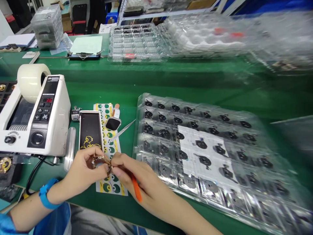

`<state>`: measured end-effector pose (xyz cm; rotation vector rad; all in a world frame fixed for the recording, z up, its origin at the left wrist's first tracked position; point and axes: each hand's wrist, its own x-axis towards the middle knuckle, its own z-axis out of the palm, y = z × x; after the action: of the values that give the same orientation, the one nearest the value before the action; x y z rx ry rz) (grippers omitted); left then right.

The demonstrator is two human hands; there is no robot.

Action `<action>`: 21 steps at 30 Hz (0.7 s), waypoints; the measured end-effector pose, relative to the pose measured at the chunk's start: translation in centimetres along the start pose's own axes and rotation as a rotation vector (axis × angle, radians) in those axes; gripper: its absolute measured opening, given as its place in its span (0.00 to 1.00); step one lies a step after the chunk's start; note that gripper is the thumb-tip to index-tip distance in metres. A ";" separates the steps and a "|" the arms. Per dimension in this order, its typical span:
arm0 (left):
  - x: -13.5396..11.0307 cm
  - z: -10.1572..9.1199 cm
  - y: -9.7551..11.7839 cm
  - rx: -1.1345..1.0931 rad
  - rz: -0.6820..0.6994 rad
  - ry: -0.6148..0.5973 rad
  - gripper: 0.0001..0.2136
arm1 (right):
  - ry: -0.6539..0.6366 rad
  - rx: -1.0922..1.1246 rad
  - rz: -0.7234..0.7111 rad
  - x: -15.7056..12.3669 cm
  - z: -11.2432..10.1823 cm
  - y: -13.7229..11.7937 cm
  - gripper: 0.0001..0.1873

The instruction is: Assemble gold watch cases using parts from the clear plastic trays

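Observation:
My left hand is closed around a small round gold-coloured metal part, held up between thumb and fingers. A blue band circles that wrist. My right hand pinches close against the right side of this part, with an orange-handled tool lying in its grip; the tool's tip is hidden by the fingers. Beneath both hands lies a white sticker sheet with yellow edges and ring-shaped cut-outs. A dark shallow tray holding thin yellow rings sits just beyond my left fingers.
A white tape dispenser stands at left. A smartwatch and a pointed metal blade-like tool lie on the sheet's right edge. A large clear blister tray of black parts fills the right. More clear trays and a clipboard are behind.

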<state>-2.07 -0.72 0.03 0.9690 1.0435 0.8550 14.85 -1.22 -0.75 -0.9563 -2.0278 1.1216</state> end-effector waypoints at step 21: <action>-1.2 0.2 -3.7 1.134 1.086 0.323 0.13 | 0.210 0.671 0.558 -0.5 1.2 -0.5 0.27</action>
<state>-1.83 -3.14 -3.05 2.5575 1.2699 1.3182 14.08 -2.35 -0.95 -1.2250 -1.0948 1.7500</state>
